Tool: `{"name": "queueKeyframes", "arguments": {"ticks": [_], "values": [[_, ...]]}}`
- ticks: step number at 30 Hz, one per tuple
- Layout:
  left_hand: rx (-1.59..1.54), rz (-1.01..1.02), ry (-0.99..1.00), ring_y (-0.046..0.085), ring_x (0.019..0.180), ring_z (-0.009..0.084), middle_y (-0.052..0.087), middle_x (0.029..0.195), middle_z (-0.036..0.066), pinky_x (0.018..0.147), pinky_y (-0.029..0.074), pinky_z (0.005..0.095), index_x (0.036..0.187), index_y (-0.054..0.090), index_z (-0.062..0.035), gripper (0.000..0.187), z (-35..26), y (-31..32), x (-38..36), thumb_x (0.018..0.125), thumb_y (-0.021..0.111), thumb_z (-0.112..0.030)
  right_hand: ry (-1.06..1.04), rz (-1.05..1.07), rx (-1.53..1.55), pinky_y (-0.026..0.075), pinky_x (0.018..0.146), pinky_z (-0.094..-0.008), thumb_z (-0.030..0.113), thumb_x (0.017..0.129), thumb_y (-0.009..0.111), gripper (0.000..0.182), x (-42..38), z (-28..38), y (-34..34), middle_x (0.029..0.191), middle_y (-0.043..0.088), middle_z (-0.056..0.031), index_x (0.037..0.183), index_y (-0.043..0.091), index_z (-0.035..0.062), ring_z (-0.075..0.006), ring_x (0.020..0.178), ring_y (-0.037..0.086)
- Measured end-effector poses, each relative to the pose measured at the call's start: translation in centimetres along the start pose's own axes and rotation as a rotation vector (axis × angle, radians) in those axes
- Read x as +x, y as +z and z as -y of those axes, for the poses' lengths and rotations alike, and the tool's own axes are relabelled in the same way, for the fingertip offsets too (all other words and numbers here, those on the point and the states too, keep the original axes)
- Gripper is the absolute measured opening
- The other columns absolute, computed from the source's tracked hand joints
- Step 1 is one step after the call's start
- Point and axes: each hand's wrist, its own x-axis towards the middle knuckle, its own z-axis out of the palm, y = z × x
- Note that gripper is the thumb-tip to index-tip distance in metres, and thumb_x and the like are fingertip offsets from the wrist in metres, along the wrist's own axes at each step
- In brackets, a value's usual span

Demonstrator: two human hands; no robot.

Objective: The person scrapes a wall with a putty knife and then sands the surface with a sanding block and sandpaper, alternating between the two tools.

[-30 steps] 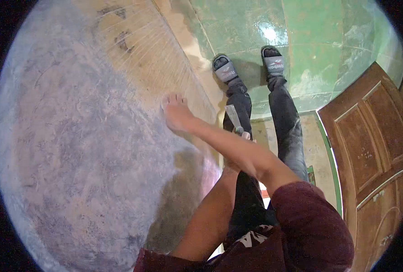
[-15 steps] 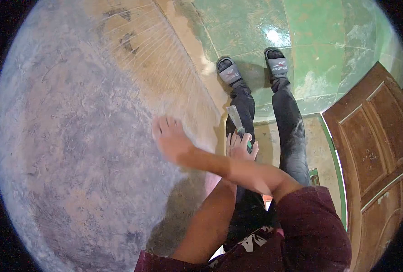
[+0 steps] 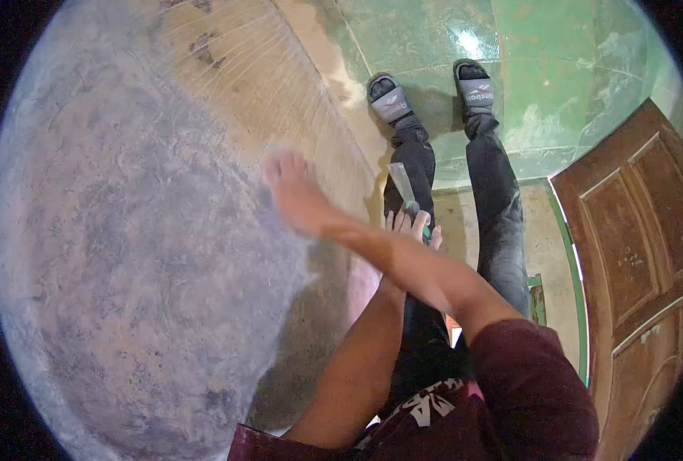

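My left hand (image 3: pixel 414 227) is closed around the green and dark handle of a putty knife (image 3: pixel 401 182), whose pale flat blade points up in front of my left leg. My right arm crosses over my left forearm. At its end, my right hand (image 3: pixel 295 196) is over the wall (image 3: pixel 149 230), back of the hand towards me, near the edge between grey plaster and bare tan surface. Motion smears its fingers, and whatever may lie under the palm is hidden.
My feet in grey and black slides (image 3: pixel 388 100) stand on a green tiled floor (image 3: pixel 545 100). A brown panelled wooden door (image 3: pixel 626 238) is at the right. A green strip (image 3: pixel 572 276) runs beside it.
My right hand has shifted slightly right and down relative to the wall pattern. The putty knife sits a little higher in view, still in my left hand. The view has tilted slightly.
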Motion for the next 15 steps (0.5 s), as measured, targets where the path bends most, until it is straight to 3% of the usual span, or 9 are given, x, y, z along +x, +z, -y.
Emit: {"name": "queueKeyframes", "arguments": {"ticks": [2,3,5,7,10,12,14,15], "values": [[0.044,-0.155,0.29,0.058,0.103,0.0406,0.063,0.097,0.017,0.108,0.034,0.0582,0.101,0.057,-0.0117,0.027,1.9,1.7,-1.1,0.086,0.067,-0.032,0.034,0.07,-0.045,0.044,0.091,-0.0496,0.014,0.089,0.051,0.045,3.7,-2.0,-0.4,0.116,0.055,-0.0221,0.126,0.052,-0.0105,-0.0366,0.109,0.053],[0.044,-0.154,0.291,0.058,0.103,0.0406,0.063,0.097,0.017,0.108,0.034,0.0582,0.101,0.057,-0.0117,0.027,1.5,1.3,-0.8,0.086,0.067,-0.032,0.068,0.137,-0.085,0.044,0.092,-0.0486,0.014,0.089,0.05,0.045,4.6,-2.4,-0.5,0.116,0.055,-0.0212,0.127,0.052,-0.0096,-0.0357,0.108,0.053],[0.09,-0.001,0.051,0.059,0.103,0.0395,0.064,0.098,0.017,0.108,0.034,0.0582,0.101,0.058,-0.0117,0.028,0.1,-0.1,0.2,0.087,0.067,-0.033,-0.004,0.054,-0.147,0.044,0.09,-0.0485,0.014,0.088,0.051,0.043,0.6,0.6,0.0,0.115,0.055,-0.0213,0.125,0.053,-0.0089,-0.035,0.106,0.053],[0.041,0.003,0.024,0.059,0.102,0.0394,0.065,0.098,0.017,0.108,0.034,0.0584,0.102,0.058,-0.0117,0.028,0.1,0.0,0.2,0.087,0.067,-0.034,-0.069,-0.011,-0.203,0.044,0.089,-0.0483,0.014,0.087,0.052,0.042,-2.1,2.5,0.3,0.115,0.055,-0.0213,0.123,0.054,-0.0082,-0.0342,0.105,0.053],[0.016,-0.016,-0.006,0.059,0.1,0.0392,0.065,0.096,0.016,0.108,0.034,0.0587,0.102,0.058,-0.012,0.029,0.3,0.2,-0.4,0.086,0.067,-0.034,-0.101,-0.046,-0.195,0.042,0.092,-0.052,0.007,0.086,0.048,0.043,-1.6,1.8,-0.2,0.12,0.053,-0.0273,0.125,0.052,-0.01,-0.0401,0.111,0.051],[0.039,-0.034,-0.001,0.059,0.099,0.039,0.065,0.095,0.015,0.107,0.034,0.0588,0.102,0.059,-0.0121,0.028,1.1,0.8,-0.5,0.086,0.067,-0.034,0.001,0.206,-0.171,0.044,0.091,-0.0505,0.009,0.086,0.049,0.043,3.2,-1.8,-0.7,0.118,0.055,-0.0277,0.123,0.054,-0.012,-0.0392,0.111,0.053],[0.096,-0.265,0.396,0.059,0.098,0.0386,0.065,0.093,0.014,0.107,0.035,0.0589,0.103,0.058,-0.0119,0.029,1.9,0.8,-0.7,0.086,0.067,-0.033,-0.027,0.171,-0.209,0.044,0.089,-0.0491,0.009,0.085,0.05,0.042,2.5,-0.6,-0.7,0.116,0.055,-0.0279,0.12,0.055,-0.0126,-0.0389,0.109,0.053],[0.093,-0.266,0.396,0.059,0.098,0.0386,0.065,0.093,0.014,0.107,0.035,0.0589,0.103,0.058,-0.0119,0.029,1.7,1.0,-0.5,0.086,0.067,-0.033,-0.055,0.136,-0.243,0.045,0.087,-0.0478,0.01,0.085,0.05,0.041,1.7,0.3,-0.9,0.114,0.056,-0.0281,0.118,0.055,-0.0131,-0.0386,0.107,0.054]]}}
